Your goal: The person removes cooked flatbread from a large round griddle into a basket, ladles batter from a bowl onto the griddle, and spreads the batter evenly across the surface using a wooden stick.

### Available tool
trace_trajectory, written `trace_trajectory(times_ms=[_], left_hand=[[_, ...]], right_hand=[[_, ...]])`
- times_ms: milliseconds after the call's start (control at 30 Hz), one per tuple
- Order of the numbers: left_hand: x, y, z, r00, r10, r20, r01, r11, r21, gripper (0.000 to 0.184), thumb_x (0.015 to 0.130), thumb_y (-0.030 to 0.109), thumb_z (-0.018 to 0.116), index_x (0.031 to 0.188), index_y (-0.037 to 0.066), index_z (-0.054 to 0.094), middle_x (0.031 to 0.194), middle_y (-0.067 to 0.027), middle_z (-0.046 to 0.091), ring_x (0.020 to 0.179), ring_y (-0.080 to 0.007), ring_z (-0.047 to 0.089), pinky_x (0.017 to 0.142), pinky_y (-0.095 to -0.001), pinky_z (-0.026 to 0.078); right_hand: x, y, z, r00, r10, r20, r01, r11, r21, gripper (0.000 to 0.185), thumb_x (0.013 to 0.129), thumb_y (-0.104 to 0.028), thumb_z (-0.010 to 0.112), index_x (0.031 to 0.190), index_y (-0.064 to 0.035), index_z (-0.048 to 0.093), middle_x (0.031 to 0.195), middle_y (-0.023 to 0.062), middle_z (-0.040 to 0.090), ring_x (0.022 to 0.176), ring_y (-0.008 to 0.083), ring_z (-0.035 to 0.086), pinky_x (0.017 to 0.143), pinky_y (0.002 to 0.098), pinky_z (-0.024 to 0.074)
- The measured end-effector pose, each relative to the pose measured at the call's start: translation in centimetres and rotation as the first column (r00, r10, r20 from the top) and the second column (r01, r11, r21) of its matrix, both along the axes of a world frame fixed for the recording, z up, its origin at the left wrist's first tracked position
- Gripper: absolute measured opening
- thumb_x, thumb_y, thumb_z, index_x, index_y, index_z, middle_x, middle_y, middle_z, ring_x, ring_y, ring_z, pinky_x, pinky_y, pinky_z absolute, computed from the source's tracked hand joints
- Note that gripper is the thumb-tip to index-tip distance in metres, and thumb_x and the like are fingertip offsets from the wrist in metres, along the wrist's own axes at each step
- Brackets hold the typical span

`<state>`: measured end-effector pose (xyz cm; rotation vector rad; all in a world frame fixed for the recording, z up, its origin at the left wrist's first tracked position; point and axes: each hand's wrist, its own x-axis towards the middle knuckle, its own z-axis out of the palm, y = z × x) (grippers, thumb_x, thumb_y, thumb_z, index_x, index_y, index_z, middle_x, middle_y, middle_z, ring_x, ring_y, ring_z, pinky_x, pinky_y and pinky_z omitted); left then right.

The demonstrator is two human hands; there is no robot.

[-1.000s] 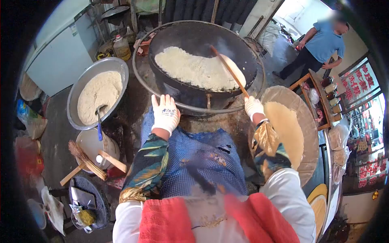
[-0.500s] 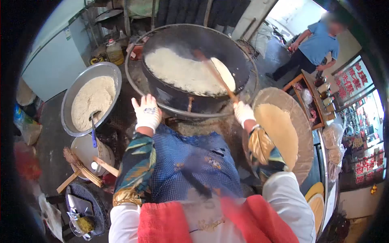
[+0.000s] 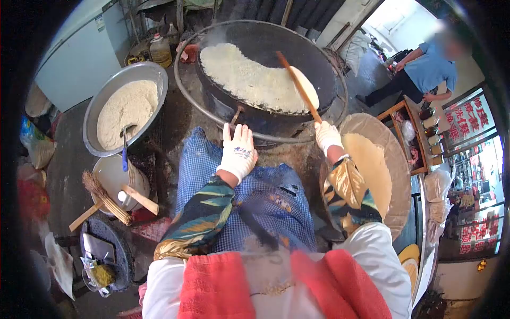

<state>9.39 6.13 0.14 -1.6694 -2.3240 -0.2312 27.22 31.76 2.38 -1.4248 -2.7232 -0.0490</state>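
Observation:
My right hand [image 3: 328, 136], in a white glove, is closed round the lower end of a long wooden spatula [image 3: 298, 87]. The spatula lies slantwise over the right part of a round black griddle [image 3: 255, 40]. Pale batter [image 3: 244, 80] covers a broad band across the griddle's near and left parts, with a smoother, whiter strip by the spatula. My left hand [image 3: 239, 151], also gloved, is open with fingers stretched out, its fingertips by the near side of the metal ring [image 3: 207, 112] around the griddle. Nothing is in it.
A metal basin [image 3: 90, 114] of batter with a blue-handled ladle [image 3: 125, 154] stands left, above a white bucket [image 3: 141, 181] with a brush [image 3: 106, 199]. At right, a lined round basket [image 3: 345, 125] holds a thin pancake [image 3: 366, 165]. A person [image 3: 425, 69] stands back right.
My left hand has moved right along the ring, its fingers now closer together. The spatula has swung slightly right and stands steeper. The whole view has shifted a little.

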Motion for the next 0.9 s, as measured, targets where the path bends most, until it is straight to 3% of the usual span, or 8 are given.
trace_trajectory(times_ms=[167, 200, 267, 367, 500, 667, 733, 900], left_hand=[[-1.9, -0.5, -0.7, 0.99, 0.031, -0.137, -0.035, 0.999, -0.028, 0.059, 0.083, 0.03, 0.051, 0.13, -0.005, 0.046, 0.138, -0.0185, 0.044, 0.132, -0.0317, 0.036, 0.111, -0.0601, 0.011], [-2.0, -0.8, -0.2, 0.996, 0.028, -0.082, -0.035, 0.996, -0.079, 0.055, 0.085, 0.024, 0.045, 0.132, -0.005, 0.045, 0.14, -0.018, 0.043, 0.133, -0.0317, 0.034, 0.112, -0.06, 0.01], [-2.8, -1.0, 0.0, 0.999, 0.028, -0.039, -0.032, 0.991, -0.128, 0.052, 0.087, 0.018, 0.039, 0.133, -0.005, 0.044, 0.141, -0.0175, 0.042, 0.135, -0.0318, 0.033, 0.112, -0.06, 0.008], [-3.3, -1.4, -0.2, 0.997, 0.036, -0.075, -0.036, 0.999, -0.007, 0.058, 0.079, 0.027, 0.054, 0.128, -0.004, 0.049, 0.135, -0.0186, 0.047, 0.13, -0.0321, 0.039, 0.111, -0.0597, 0.013], [-4.7, -1.6, -0.6, 0.997, 0.041, -0.059, -0.038, 0.998, 0.057, 0.054, 0.08, 0.028, 0.054, 0.124, -0.003, 0.052, 0.132, -0.0179, 0.051, 0.127, -0.0323, 0.042, 0.111, -0.0596, 0.013], [-6.3, -1.4, 0.0, 0.994, 0.109, -0.022, -0.107, 0.991, 0.086, 0.045, 0.08, 0.026, 0.056, 0.116, -0.001, 0.059, 0.127, -0.0157, 0.055, 0.123, -0.0312, 0.047, 0.11, -0.0596, 0.013], [-7.3, -1.0, -0.8, 0.989, 0.142, -0.047, -0.137, 0.985, 0.105, 0.042, 0.08, 0.026, 0.056, 0.112, -0.001, 0.061, 0.122, -0.0147, 0.059, 0.12, -0.031, 0.049, 0.11, -0.0594, 0.014], [-9.2, -0.9, 0.7, 0.979, 0.194, -0.069, -0.194, 0.981, 0.014, 0.041, 0.08, 0.026, 0.056, 0.111, 0.001, 0.062, 0.121, -0.0133, 0.059, 0.12, -0.0301, 0.049, 0.109, -0.0608, 0.014]], right_hand=[[0.6, 1.9, -1.5, 0.994, -0.113, -0.004, 0.113, 0.994, -0.006, 0.04, 0.097, -0.041, 0.034, 0.098, -0.0063, 0.055, 0.089, 0.0241, 0.064, 0.091, 0.0398, 0.061, 0.082, 0.047, 0.047], [0.2, 2.8, -2.4, 0.994, 0.053, 0.099, -0.062, 0.995, 0.084, 0.04, 0.097, -0.041, 0.034, 0.099, -0.0072, 0.055, 0.091, 0.024, 0.064, 0.091, 0.0387, 0.062, 0.081, 0.0464, 0.0469], [-0.5, 1.1, -1.3, 0.998, 0.033, 0.053, -0.034, 0.999, 0.037, 0.04, 0.097, -0.04, 0.034, 0.097, -0.0075, 0.056, 0.091, 0.0234, 0.065, 0.091, 0.0384, 0.062, 0.08, 0.0463, 0.0468], [-0.3, -0.6, -0.5, 0.999, -0.004, 0.047, 0.007, 0.998, -0.058, 0.039, 0.097, -0.04, 0.037, 0.093, -0.0079, 0.058, 0.09, 0.0221, 0.065, 0.09, 0.0379, 0.061, 0.08, 0.0469, 0.046], [-0.3, 2.8, -2.0, 0.999, 0.035, 0.008, -0.036, 0.995, 0.09, 0.04, 0.095, -0.043, 0.041, 0.092, -0.0064, 0.057, 0.09, 0.0228, 0.065, 0.09, 0.0391, 0.06, 0.081, 0.0475, 0.046], [1.0, 2.4, -4.2, 0.993, 0.065, 0.098, -0.054, 0.992, -0.111, 0.041, 0.096, -0.042, 0.037, 0.1, -0.0068, 0.058, 0.093, 0.0239, 0.064, 0.091, 0.0423, 0.061, 0.081, 0.049, 0.0476], [1.3, 1.7, -1.0, 0.989, -0.151, 0.001, 0.151, 0.985, -0.088, 0.043, 0.096, -0.041, 0.036, 0.1, -0.0044, 0.059, 0.097, 0.0247, 0.064, 0.093, 0.0419, 0.06, 0.084, 0.0485, 0.0463], [-0.9, -0.7, 1.8, 0.999, -0.037, 0.039, 0.04, 0.996, -0.081, 0.042, 0.097, -0.041, 0.036, 0.097, -0.0054, 0.058, 0.094, 0.0248, 0.064, 0.092, 0.0404, 0.061, 0.083, 0.0485, 0.0463]])
